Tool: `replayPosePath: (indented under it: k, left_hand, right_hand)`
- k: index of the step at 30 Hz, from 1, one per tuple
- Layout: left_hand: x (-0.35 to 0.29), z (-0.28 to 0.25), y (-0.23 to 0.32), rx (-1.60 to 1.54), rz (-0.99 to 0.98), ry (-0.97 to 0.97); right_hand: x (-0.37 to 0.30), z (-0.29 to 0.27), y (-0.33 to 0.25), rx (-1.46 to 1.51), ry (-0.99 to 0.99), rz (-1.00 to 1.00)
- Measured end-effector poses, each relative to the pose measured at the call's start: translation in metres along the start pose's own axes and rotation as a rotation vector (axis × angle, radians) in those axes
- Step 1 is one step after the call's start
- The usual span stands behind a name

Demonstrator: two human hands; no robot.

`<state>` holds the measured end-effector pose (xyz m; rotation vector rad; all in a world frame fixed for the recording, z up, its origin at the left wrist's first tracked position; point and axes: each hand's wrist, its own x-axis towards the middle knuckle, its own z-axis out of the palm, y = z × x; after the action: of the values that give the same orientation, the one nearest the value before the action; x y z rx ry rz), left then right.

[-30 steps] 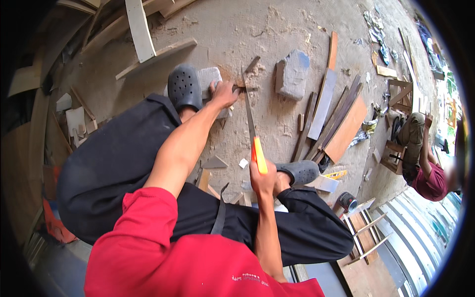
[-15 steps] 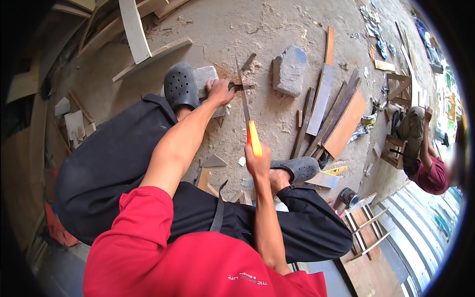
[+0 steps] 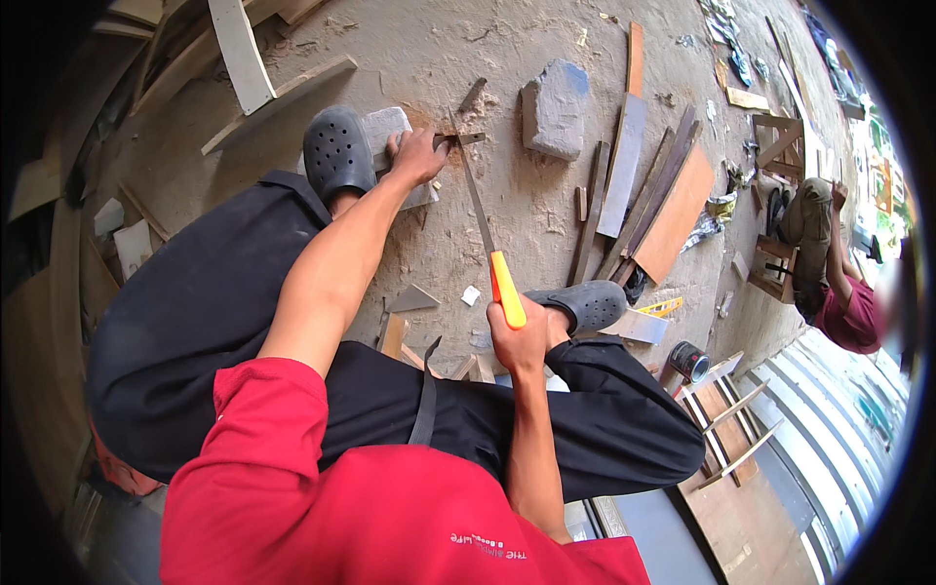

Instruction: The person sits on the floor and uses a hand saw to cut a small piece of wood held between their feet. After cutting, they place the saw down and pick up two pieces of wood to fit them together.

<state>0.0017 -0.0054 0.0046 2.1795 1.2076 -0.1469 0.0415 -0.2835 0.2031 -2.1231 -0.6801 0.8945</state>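
My right hand (image 3: 519, 339) is wrapped round the yellow and orange handle of a handsaw (image 3: 476, 203). Its blade points away from me and crosses a short dark strip of wood (image 3: 472, 138). My left hand (image 3: 417, 158) grips that strip over a pale grey block (image 3: 387, 123), with the strip's end jutting out to the right past the fingers. Beside the left hand, my foot in a dark grey clog (image 3: 337, 148) rests against the block. How deep the blade sits in the wood is too small to tell.
Another grey block (image 3: 554, 112) stands right of the saw tip. Several boards (image 3: 655, 200) lie further right, near my other clog (image 3: 583, 305). A paint can (image 3: 688, 361) stands at lower right. Another person (image 3: 840, 302) sits at the far right. Planks (image 3: 244, 54) lean at upper left.
My right hand has drawn the saw back toward my body. The left hand still holds the wood strip on the block. The whole view has shifted slightly.
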Motion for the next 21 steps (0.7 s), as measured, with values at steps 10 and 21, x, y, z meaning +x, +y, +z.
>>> replayPosePath:
  k: [10, 21]
  left_hand:
    - [-0.012, 0.004, 0.001, 0.019, 0.036, -0.035]
    - [-0.011, 0.008, 0.001, 0.032, 0.047, 0.033]
  right_hand:
    - [0.014, 0.009, -0.014, -0.051, 0.01, -0.022]
    - [0.004, 0.013, -0.016, 0.018, 0.04, -0.011]
